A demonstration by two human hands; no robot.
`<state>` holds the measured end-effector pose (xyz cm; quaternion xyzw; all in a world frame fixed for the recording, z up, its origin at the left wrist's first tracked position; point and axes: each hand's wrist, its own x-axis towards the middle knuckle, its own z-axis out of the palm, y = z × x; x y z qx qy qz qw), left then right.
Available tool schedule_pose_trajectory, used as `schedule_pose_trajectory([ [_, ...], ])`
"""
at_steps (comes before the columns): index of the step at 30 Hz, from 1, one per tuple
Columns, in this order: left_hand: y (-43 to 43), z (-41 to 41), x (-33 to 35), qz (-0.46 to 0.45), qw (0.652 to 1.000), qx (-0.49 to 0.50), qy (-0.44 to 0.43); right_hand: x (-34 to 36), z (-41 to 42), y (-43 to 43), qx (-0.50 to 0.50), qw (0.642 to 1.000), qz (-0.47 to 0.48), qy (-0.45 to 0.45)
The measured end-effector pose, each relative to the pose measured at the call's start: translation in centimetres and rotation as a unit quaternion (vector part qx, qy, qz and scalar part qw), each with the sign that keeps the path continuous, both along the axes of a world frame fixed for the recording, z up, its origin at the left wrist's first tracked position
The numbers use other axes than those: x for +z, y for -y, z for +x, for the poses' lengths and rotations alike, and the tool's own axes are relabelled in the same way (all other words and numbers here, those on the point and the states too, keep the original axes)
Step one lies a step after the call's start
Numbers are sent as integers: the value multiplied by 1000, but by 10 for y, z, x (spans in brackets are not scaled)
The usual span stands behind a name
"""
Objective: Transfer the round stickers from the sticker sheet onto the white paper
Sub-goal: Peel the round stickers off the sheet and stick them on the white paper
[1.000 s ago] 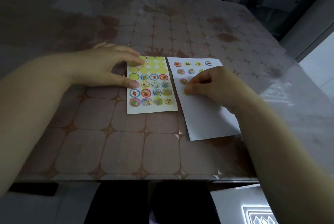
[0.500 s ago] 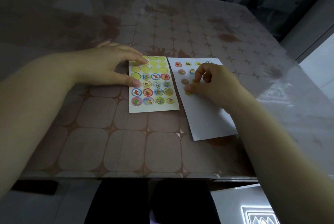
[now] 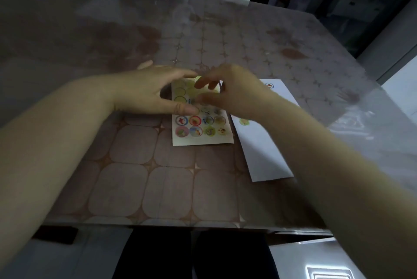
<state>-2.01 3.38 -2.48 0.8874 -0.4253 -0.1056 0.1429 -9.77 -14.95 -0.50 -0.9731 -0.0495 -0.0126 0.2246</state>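
I read no words or numbers anywhere; the round stickers [image 3: 195, 120] on my sticker sheet [image 3: 203, 139] show only small, blurred pictures

Left hand [image 3: 144, 96] apparently flanks sticker sheet [image 3: 203, 139]; nearside free.

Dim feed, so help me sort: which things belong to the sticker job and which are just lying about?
Job: sticker sheet, white paper, stickers already on it, left hand, right hand.
Lying about: white box and dark thing below the table edge.
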Motion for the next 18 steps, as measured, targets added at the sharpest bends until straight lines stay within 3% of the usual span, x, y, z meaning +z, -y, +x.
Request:
schedule_pose_trajectory([
  [9, 4, -2, -6, 102, 995, 15, 1, -29, 2, -8, -17, 995, 48, 85],
  [18, 6, -8, 0, 88, 996, 23, -7, -33, 7, -11, -29, 993, 76, 84],
])
